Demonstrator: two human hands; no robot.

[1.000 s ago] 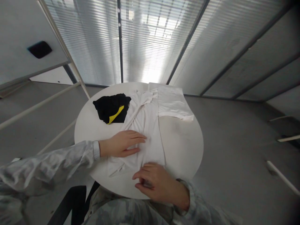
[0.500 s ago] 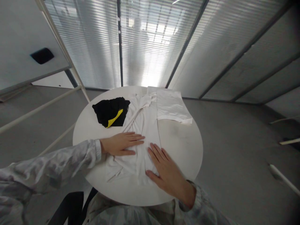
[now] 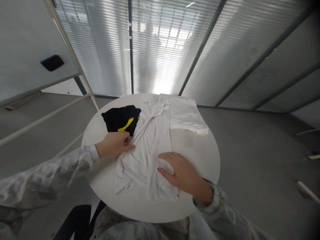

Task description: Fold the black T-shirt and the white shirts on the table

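A crumpled white garment (image 3: 150, 146) runs lengthwise down the middle of the round white table (image 3: 200, 160), full of creases. At its left edge is my left hand (image 3: 116, 144), its fingers curled and its thumb held apart from them; I see nothing between them. My right hand (image 3: 181, 170) rests over the garment's lower right part, fingers bent, thumb spread away. Beyond my left hand lies a bunched black cloth (image 3: 117, 116) with a yellow strip (image 3: 127, 125), its near edge partly covered by the hand.
A flat, folded-looking white cloth (image 3: 187, 115) lies at the table's far right, against the garment. Behind the table stands a ribbed translucent partition (image 3: 155, 60). A white board on a frame (image 3: 27, 43) is at left, with a dark object (image 3: 52, 62) on it.
My left hand has moved left and slightly away from me, off the garment's middle to its left edge, with fingers now curled. My right hand's fingers have bent and lifted somewhat.
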